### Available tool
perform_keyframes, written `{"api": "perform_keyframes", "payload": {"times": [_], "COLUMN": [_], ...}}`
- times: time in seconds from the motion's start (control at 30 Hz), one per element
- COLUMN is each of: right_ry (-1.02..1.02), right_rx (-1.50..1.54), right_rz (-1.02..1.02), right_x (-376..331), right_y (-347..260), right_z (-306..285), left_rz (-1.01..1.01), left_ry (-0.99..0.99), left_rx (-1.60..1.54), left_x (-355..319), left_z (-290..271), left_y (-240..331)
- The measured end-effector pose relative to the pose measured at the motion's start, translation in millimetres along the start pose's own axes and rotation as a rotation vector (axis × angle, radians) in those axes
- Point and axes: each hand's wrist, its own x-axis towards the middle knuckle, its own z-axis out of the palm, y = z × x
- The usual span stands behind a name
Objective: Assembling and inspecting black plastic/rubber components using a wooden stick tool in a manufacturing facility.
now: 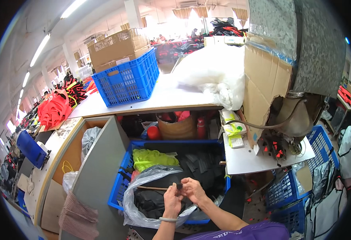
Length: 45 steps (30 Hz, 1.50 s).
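Note:
My left hand (172,202), with a pale bracelet on its wrist, is closed in a pinch on a small black piece (179,186). From the right, my right hand (193,191) meets it, fingers closed at the same piece; its exact kind is too small to tell. A thin brown stick (153,188) runs leftward from my left fingers; whether they grip it is hidden. Below both hands a clear plastic bag (129,206) lies open around dark pieces (149,202). It sits in a blue crate (117,188) with flat black strips (197,162) and neon yellow material (153,158).
A white table (163,105) spans behind, bearing a blue basket (123,86) with a cardboard box (117,46) and a white plastic sack (219,68). A grey panel (99,172) stands left. At right, a metal-and-cardboard chute (269,80) rises above a small white shelf (263,160).

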Motion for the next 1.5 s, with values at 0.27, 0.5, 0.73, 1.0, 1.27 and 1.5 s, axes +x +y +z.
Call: {"api": "perform_keyframes", "payload": {"times": [0.27, 0.5, 0.73, 1.0, 1.27, 1.5], "right_ry": [0.09, 0.173, 0.168, 0.278, 0.075, -0.068], "right_rx": [-0.477, -0.548, -0.723, -0.592, 0.076, -0.149], "right_rz": [-0.28, -0.337, -0.417, -0.305, 0.102, 0.089], "right_x": [-2, -6, 1, 8, 8, 11], "right_y": [-2, 11, 24, 25, 25, -9], "right_z": [33, 35, 35, 41, 17, 44], "left_rz": [0.207, 0.465, 0.906, 0.698, 0.376, 0.32], "left_ry": [0.023, 0.166, 0.34, 0.314, 0.041, -0.12], "left_rx": [0.095, 0.422, 0.914, 0.875, 0.376, 0.328], "left_x": [-5, -11, -12, 5, 8, -9], "left_z": [17, 22, 14, 2, -9, 3], "left_y": [13, -1, 6, 20, 23, 35]}}
